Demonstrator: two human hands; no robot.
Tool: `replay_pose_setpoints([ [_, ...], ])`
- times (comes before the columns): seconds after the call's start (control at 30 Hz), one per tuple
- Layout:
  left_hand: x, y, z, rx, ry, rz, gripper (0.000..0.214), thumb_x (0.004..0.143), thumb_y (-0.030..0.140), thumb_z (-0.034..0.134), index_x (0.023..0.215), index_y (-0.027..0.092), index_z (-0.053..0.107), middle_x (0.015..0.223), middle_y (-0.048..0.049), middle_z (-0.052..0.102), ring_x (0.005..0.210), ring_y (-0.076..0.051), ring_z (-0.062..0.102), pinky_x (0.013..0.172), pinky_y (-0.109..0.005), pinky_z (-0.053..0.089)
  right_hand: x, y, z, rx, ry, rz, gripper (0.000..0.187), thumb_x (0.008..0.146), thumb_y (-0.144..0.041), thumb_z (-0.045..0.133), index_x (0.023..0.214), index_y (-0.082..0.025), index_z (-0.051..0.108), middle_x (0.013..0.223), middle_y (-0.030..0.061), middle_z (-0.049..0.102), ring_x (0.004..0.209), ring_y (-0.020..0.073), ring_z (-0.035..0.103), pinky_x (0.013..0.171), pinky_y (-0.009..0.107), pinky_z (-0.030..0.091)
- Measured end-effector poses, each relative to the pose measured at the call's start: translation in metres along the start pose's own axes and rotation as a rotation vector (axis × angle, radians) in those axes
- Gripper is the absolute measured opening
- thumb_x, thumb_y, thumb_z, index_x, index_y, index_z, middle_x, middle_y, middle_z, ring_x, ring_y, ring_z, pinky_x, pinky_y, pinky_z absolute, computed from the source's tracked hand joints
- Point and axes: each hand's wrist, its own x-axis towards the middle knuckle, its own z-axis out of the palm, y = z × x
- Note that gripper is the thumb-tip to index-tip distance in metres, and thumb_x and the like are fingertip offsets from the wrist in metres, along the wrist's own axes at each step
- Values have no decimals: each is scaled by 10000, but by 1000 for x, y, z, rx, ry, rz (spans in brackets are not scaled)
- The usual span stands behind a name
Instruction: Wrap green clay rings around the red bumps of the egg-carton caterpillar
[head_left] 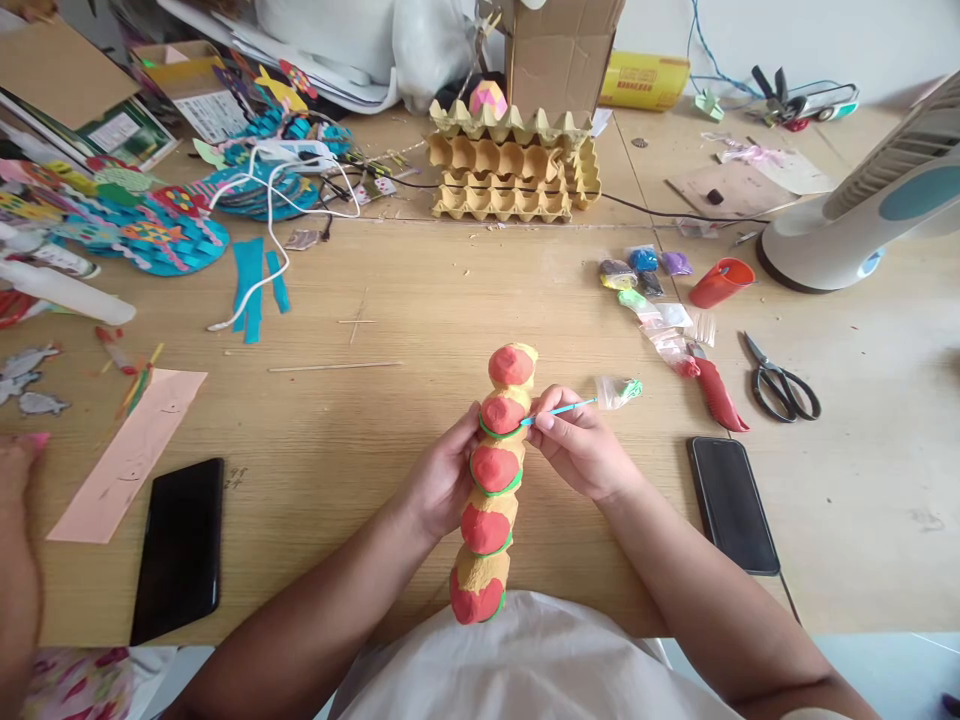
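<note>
A strip of egg carton cups [496,468] with red clay on the bumps and thin green bands along several of them is held upright over the table's front. My left hand [442,475] grips the strip from its left side, fingers partly hidden behind it. In my right hand [577,440] a thin blue stick tool [566,408] is pinched, its flat tip touching the green band below the second bump from the top. A small plastic bag with green clay [621,392] lies just beyond that hand.
Scissors [781,380], a red-handled knife [718,390] and a phone [733,505] lie to the right, near a fan [862,190]. Another phone [178,540] and a pink paper strip [127,455] lie left, beside another person's arm [16,560]. Egg cartons [502,200] stand behind.
</note>
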Motion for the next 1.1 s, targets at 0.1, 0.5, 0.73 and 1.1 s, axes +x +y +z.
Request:
replay_pose_setpoints([
  [0.1,-1,-1,2,6,4,5,264,986,398,621,868,164,654,621,-2,623,467,-146,604,504,-253,532,-1,0,0,3,-14,2,283,786,-354,916,768,-217,669,746,-22,687,737,127,610,727,274,472],
  [0.5,-2,-2,9,6,13,4,309,1026,402,542,838,171,625,617,-1,599,441,-139,584,471,-249,514,0,0,3,-28,-2,-16,306,782,-360,914,739,-219,646,688,-37,651,662,122,565,671,276,452],
  [0.73,-3,-1,8,5,-2,6,276,1007,380,583,827,173,616,612,8,591,443,-133,579,489,-244,516,1,2,1,-35,-6,-24,312,789,-358,911,756,-218,634,708,-35,680,676,121,594,681,275,456],
  [1.1,-2,-2,5,28,-15,4,306,1015,394,556,816,166,605,608,3,597,437,-130,564,486,-251,520,0,1,1,5,1,6,337,762,-372,928,741,-217,630,718,-31,659,702,126,606,687,272,478],
])
